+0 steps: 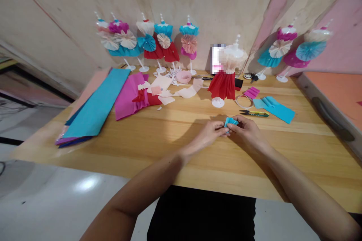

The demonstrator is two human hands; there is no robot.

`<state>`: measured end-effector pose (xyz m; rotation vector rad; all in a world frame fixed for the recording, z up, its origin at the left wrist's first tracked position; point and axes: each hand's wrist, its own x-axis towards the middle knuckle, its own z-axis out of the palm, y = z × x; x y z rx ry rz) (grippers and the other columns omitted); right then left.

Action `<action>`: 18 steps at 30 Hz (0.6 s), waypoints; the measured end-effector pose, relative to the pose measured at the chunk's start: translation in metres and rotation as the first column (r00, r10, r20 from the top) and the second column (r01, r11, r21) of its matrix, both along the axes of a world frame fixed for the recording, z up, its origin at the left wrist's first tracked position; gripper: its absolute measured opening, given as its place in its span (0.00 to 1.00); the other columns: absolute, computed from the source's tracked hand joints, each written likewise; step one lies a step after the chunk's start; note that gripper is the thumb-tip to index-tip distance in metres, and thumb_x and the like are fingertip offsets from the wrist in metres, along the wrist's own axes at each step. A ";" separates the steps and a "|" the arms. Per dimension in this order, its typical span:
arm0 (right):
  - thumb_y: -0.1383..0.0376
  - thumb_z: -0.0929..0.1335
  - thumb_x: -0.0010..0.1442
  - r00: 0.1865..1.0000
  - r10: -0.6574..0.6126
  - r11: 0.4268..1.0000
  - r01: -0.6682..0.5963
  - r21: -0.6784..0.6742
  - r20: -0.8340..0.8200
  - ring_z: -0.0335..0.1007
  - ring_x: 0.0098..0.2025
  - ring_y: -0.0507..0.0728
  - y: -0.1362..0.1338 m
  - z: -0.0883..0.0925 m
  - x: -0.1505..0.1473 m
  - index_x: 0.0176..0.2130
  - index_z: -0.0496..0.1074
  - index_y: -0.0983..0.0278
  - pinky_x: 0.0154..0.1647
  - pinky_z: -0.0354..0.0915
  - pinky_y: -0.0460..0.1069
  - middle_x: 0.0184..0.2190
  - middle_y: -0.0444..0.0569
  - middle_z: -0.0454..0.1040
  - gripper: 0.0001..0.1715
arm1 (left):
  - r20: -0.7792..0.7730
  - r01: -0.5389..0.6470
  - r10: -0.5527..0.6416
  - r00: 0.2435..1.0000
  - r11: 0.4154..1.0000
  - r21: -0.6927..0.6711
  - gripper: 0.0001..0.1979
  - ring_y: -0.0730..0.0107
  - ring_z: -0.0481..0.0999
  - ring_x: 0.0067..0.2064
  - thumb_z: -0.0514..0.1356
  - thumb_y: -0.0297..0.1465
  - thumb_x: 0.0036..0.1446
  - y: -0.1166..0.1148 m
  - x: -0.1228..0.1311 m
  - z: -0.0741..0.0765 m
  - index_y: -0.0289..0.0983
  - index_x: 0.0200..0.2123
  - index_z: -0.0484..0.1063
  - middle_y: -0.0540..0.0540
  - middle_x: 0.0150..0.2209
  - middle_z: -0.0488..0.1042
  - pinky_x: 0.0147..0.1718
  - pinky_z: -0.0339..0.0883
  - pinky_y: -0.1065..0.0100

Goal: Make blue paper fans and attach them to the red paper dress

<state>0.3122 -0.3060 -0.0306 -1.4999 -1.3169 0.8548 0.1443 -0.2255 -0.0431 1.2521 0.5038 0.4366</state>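
Pleated turquoise paper (231,122): pinched narrowly between the fingertips of the left hand (207,133) and right hand (246,131), just above the wooden table (169,150); pleating in hand, folds needing firm holding. Beyond the fingers: thread snips (253,113), a folded turquoise paper strip (278,111), and a red-skirted miniature dress form (222,86). No brand or writing legible.

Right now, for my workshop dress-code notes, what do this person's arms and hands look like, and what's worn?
The left hand and right hand are bare, with no gloves, rings or watch showing. The forearms have no sleeves; a black garment shows below them.
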 end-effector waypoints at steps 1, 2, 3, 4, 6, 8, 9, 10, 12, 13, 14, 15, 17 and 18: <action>0.51 0.71 0.58 1.000 0.001 1.000 -0.001 0.001 0.004 0.67 0.33 0.55 0.000 0.000 0.000 0.40 0.73 0.62 0.33 0.63 0.51 0.31 0.46 0.74 0.18 | 0.002 0.001 -0.001 1.000 1.000 -0.024 0.04 0.71 0.78 0.39 0.64 0.30 0.57 0.000 0.000 0.000 0.34 0.34 0.76 0.47 0.34 0.78 0.46 0.70 0.63; 0.51 0.71 0.58 1.000 0.004 1.000 -0.004 0.000 0.007 0.68 0.33 0.55 0.000 0.000 0.000 0.40 0.73 0.62 0.34 0.63 0.51 0.32 0.47 0.74 0.18 | 0.004 0.002 -0.002 1.000 0.999 -0.047 0.04 0.71 0.79 0.39 0.64 0.30 0.57 0.000 -0.001 0.001 0.35 0.35 0.76 0.47 0.35 0.78 0.47 0.70 0.63; 0.51 0.71 0.58 1.000 0.007 1.000 -0.007 -0.002 0.008 0.68 0.33 0.56 0.000 0.000 0.000 0.40 0.73 0.62 0.34 0.64 0.51 0.32 0.47 0.74 0.18 | 0.005 0.001 -0.001 1.000 0.998 -0.068 0.05 0.71 0.79 0.39 0.64 0.30 0.57 0.000 -0.001 0.002 0.35 0.36 0.77 0.46 0.35 0.78 0.47 0.70 0.63; 0.51 0.71 0.58 1.000 0.007 1.000 -0.007 -0.004 0.008 0.68 0.33 0.56 0.000 0.000 0.000 0.41 0.73 0.62 0.34 0.64 0.52 0.32 0.47 0.74 0.18 | 0.004 0.000 0.000 1.000 0.997 -0.083 0.05 0.71 0.79 0.39 0.64 0.30 0.57 -0.001 -0.002 0.003 0.35 0.36 0.77 0.46 0.36 0.79 0.48 0.70 0.63; 0.51 0.71 0.58 1.000 0.003 1.000 -0.003 -0.005 0.001 0.69 0.33 0.56 0.000 0.001 0.000 0.41 0.74 0.62 0.35 0.64 0.52 0.32 0.47 0.74 0.18 | 0.000 0.002 -0.002 1.000 0.994 -0.105 0.05 0.71 0.79 0.39 0.64 0.29 0.57 -0.001 -0.002 0.004 0.34 0.36 0.77 0.46 0.36 0.79 0.48 0.70 0.63; 0.51 0.72 0.58 1.000 0.001 1.000 -0.001 -0.003 -0.013 0.69 0.33 0.55 0.000 0.001 0.000 0.41 0.74 0.62 0.35 0.64 0.52 0.33 0.47 0.75 0.18 | 0.002 0.005 -0.005 1.000 0.994 -0.113 0.05 0.71 0.79 0.39 0.65 0.29 0.57 -0.001 -0.002 0.004 0.34 0.36 0.77 0.46 0.36 0.79 0.49 0.70 0.62; 0.51 0.72 0.57 1.000 0.001 1.000 -0.001 -0.003 -0.021 0.69 0.33 0.55 0.000 0.002 0.000 0.40 0.74 0.62 0.35 0.64 0.52 0.32 0.47 0.75 0.19 | 0.004 0.007 -0.007 1.000 0.993 -0.114 0.04 0.71 0.79 0.39 0.64 0.29 0.57 -0.001 -0.002 0.004 0.34 0.36 0.77 0.45 0.36 0.79 0.49 0.70 0.62; 0.51 0.72 0.57 1.000 0.001 1.000 -0.001 -0.006 -0.030 0.69 0.33 0.55 0.000 0.002 0.000 0.40 0.74 0.62 0.35 0.64 0.52 0.32 0.47 0.75 0.19 | 0.007 0.008 -0.007 1.000 0.993 -0.115 0.04 0.71 0.79 0.40 0.64 0.29 0.57 -0.001 -0.002 0.003 0.34 0.36 0.77 0.45 0.36 0.79 0.49 0.70 0.61; 0.51 0.72 0.57 0.999 0.003 1.000 -0.003 -0.015 -0.045 0.69 0.33 0.55 0.000 0.003 0.000 0.39 0.73 0.63 0.35 0.65 0.52 0.32 0.47 0.75 0.19 | 0.010 0.008 -0.006 1.000 0.993 -0.116 0.04 0.70 0.80 0.40 0.64 0.29 0.57 -0.001 -0.002 0.003 0.34 0.35 0.77 0.45 0.36 0.79 0.50 0.70 0.61; 0.51 0.72 0.57 0.999 0.002 1.000 -0.003 -0.023 -0.053 0.69 0.33 0.55 0.000 0.003 0.000 0.39 0.73 0.63 0.35 0.65 0.52 0.32 0.47 0.75 0.19 | 0.012 0.008 -0.006 1.000 0.993 -0.119 0.04 0.70 0.80 0.40 0.65 0.29 0.57 -0.001 -0.002 0.003 0.34 0.35 0.77 0.45 0.36 0.79 0.50 0.70 0.61; 0.51 0.72 0.57 0.998 0.001 0.999 -0.003 -0.032 -0.062 0.70 0.33 0.55 0.000 0.003 -0.001 0.39 0.73 0.63 0.36 0.65 0.52 0.32 0.47 0.75 0.19 | 0.012 0.005 -0.004 1.000 0.993 -0.122 0.04 0.70 0.80 0.40 0.65 0.29 0.56 -0.002 -0.002 0.004 0.34 0.35 0.77 0.45 0.36 0.79 0.50 0.70 0.60; 0.51 0.72 0.57 0.997 -0.001 0.999 -0.002 -0.042 -0.072 0.70 0.34 0.56 0.000 0.004 -0.001 0.39 0.73 0.63 0.36 0.66 0.52 0.33 0.47 0.76 0.19 | 0.014 0.001 0.001 1.000 0.992 -0.123 0.05 0.70 0.79 0.40 0.65 0.30 0.56 -0.002 -0.002 0.004 0.34 0.35 0.77 0.45 0.36 0.79 0.50 0.70 0.60; 0.51 0.72 0.57 0.995 -0.004 0.998 -0.002 -0.056 -0.095 0.71 0.34 0.56 -0.001 0.005 -0.001 0.40 0.73 0.62 0.37 0.66 0.53 0.33 0.48 0.76 0.19 | 0.016 -0.008 0.011 1.000 0.993 -0.122 0.05 0.69 0.79 0.41 0.65 0.30 0.56 -0.003 -0.003 0.006 0.34 0.35 0.77 0.45 0.37 0.79 0.51 0.70 0.60; 0.51 0.72 0.57 0.994 -0.004 0.998 -0.003 -0.061 -0.107 0.72 0.35 0.56 -0.001 0.005 -0.002 0.40 0.73 0.62 0.37 0.66 0.53 0.33 0.48 0.76 0.18 | 0.017 -0.014 0.016 1.000 0.993 -0.121 0.05 0.69 0.79 0.41 0.65 0.30 0.56 -0.004 -0.003 0.007 0.34 0.35 0.77 0.45 0.36 0.79 0.51 0.70 0.59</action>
